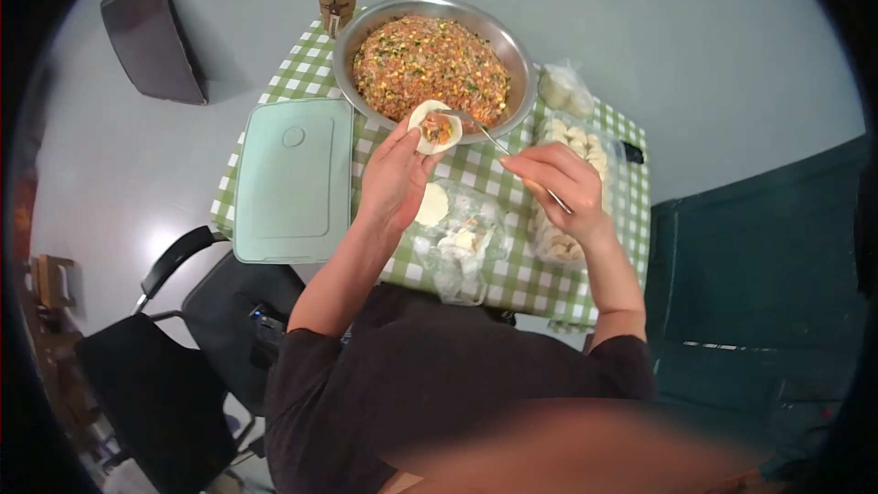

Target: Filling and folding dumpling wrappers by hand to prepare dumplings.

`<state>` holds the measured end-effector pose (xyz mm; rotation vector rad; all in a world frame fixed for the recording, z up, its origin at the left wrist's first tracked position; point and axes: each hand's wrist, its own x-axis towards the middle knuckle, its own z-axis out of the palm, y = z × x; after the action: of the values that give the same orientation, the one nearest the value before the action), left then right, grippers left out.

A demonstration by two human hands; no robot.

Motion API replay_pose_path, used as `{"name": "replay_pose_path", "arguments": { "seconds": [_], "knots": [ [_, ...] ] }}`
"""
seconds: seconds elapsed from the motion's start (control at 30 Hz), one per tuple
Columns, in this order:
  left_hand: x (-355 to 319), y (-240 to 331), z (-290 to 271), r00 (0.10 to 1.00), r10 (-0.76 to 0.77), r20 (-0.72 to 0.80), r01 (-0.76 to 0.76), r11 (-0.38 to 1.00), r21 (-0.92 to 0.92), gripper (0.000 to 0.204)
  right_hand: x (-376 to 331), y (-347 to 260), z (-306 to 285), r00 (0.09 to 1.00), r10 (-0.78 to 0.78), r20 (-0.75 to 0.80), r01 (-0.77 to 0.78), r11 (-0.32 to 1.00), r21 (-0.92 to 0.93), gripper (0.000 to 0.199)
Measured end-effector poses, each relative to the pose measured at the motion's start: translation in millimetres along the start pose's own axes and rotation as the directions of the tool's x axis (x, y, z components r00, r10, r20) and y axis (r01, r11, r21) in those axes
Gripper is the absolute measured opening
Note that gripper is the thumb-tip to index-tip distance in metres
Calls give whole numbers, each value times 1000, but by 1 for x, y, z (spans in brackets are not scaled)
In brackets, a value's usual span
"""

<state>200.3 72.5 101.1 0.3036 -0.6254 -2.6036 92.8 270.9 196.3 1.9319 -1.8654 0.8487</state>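
My left hand [395,174] holds a round dumpling wrapper [419,121] at the near rim of a large steel bowl [344,64]. A small heap of filling [437,131] lies on the wrapper. Between the fingers of my right hand [565,185] is a metal spoon [497,143], its tip at the filling. The bowl is heaped with minced filling [430,64] flecked yellow and green. Below my hands, another flat wrapper [432,205] rests beside a clear plastic bag [462,252] with pale dough in it.
A clear tray of dumplings [585,142] stands to the right, partly behind my right hand. A pale green lid [293,187] covers the table's left. At the back are a lidded paper cup [337,5] and a tied plastic bag [565,90]. Black chairs [155,402] stand lower left.
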Motion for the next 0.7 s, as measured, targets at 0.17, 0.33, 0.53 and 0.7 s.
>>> {"name": "replay_pose_path", "arguments": {
  "seconds": [0.17,0.33,0.53,0.7],
  "knots": [
    [-2,-3,5,998,-40,-51,41,999,7,41,-10,-4,-13,999,9,31,-11,998,55,34],
    [-2,-8,9,996,-83,-37,82,996,-33,40,-9,-7,-11,996,6,90,-6,1000,8,22],
    [-7,-8,13,996,-86,-26,86,996,-3,39,-6,-7,-11,990,-8,138,3,999,37,36],
    [-1,-9,8,998,-61,-13,61,998,13,38,-14,-3,-18,999,-12,42,8,995,101,25]
  ]
}}
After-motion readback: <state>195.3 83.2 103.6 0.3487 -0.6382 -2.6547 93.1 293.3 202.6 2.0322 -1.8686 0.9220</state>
